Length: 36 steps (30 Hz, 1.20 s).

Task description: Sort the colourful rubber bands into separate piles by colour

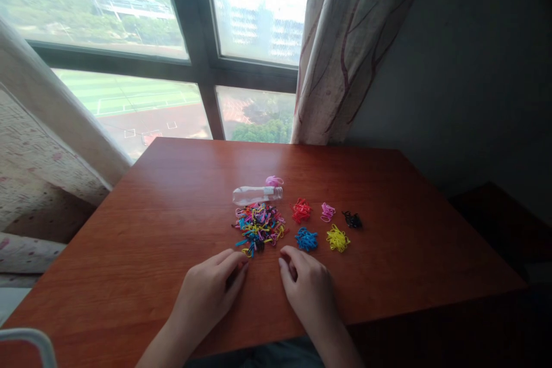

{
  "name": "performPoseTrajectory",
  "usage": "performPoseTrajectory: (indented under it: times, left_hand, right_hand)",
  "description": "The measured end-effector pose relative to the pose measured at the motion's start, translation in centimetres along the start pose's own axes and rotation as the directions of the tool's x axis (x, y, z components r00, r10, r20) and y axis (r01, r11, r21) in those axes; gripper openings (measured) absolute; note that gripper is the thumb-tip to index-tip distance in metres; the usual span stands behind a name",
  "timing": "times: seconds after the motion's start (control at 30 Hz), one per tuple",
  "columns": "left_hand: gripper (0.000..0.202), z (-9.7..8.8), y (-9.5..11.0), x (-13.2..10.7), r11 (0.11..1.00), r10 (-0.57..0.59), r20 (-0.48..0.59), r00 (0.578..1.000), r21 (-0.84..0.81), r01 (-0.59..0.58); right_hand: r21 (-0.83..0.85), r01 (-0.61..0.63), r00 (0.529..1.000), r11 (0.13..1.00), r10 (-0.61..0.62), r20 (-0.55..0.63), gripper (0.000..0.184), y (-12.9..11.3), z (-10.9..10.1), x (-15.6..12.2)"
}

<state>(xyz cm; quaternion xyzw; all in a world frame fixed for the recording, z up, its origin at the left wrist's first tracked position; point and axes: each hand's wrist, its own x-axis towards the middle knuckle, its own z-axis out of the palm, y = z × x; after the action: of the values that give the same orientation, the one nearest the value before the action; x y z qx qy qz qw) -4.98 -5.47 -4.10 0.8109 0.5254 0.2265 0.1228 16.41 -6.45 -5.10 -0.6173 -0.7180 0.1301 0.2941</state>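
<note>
My left hand (211,283) rests on the table at the near left edge of a mixed pile of small coloured rubber bands (260,225). Its thumb and fingers are curled together, and whatever they may hold is hidden. To the pile's near right lies my right hand (308,280), its fingers also curled in towards the thumb; I cannot see anything in them. Just beyond my right hand sits a heap of blue rubber bands (306,238). Farther right are yellow rubber bands (338,238), with red bands (301,210), pink bands (328,212) and black bands (352,219) behind.
A clear plastic bottle (254,195) lies on its side behind the mixed pile, with a pink bundle (274,180) just past it. The brown wooden table (172,195) meets a window at the back. Curtains (340,46) hang at both sides.
</note>
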Motion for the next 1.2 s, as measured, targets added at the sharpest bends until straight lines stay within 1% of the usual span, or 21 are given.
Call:
performPoseTrajectory:
  times: [0.07,0.17,0.33,0.5,0.63,0.73,0.93,1.07,1.2]
  left_hand:
    - [0.018,0.0,0.2,0.2,1.0,0.003,-0.009,1.0,0.02,-0.003]
    - [0.018,0.0,0.2,0.4,0.999,-0.022,-0.037,0.999,0.034,0.023]
    - [0.018,0.1,0.1,0.4,0.997,-0.059,-0.058,0.997,0.037,0.061]
    - [0.018,0.1,0.2,0.4,0.996,-0.066,-0.022,0.998,0.054,0.067]
    - [0.018,0.0,0.2,0.4,0.996,-0.066,-0.01,0.998,0.059,0.066]
    - [0.018,-0.1,0.3,0.4,0.997,-0.06,-0.016,0.998,0.045,0.06]
    - [0.018,-0.2,0.4,0.5,0.998,-0.052,-0.027,0.998,0.041,0.053]
    - [0.017,-0.2,0.4,0.4,0.998,-0.046,-0.03,0.998,0.037,0.047]
    - [0.017,-0.1,0.4,0.3,0.998,-0.047,-0.035,0.998,0.039,0.048]
  right_hand:
    - [-0.019,-0.019,1.0,1.0,0.019,-0.003,0.016,-0.3,0.2,0.3]
    - [-0.028,-0.041,0.999,0.999,0.041,0.003,0.013,-0.8,0.5,0.7]
    - [-0.007,-0.022,0.998,1.0,0.023,0.059,0.01,-1.7,0.9,1.3]
    - [0.003,-0.003,0.997,1.0,0.003,0.077,0.019,-2.4,1.8,2.2]
    - [0.042,0.012,0.997,0.999,-0.015,0.071,0.016,-2.6,2.1,2.4]
    - [0.091,0.012,0.999,0.996,-0.016,0.05,0.013,-2.5,2.0,2.3]
    - [0.232,0.02,1.0,0.972,-0.02,-0.003,0.018,-2.1,1.3,1.7]
    - [0.288,-0.001,1.0,0.958,0.003,-0.005,0.018,-1.9,0.8,1.0]
    - [0.351,-0.022,0.999,0.936,0.037,-0.037,0.019,-1.6,0.5,0.6]
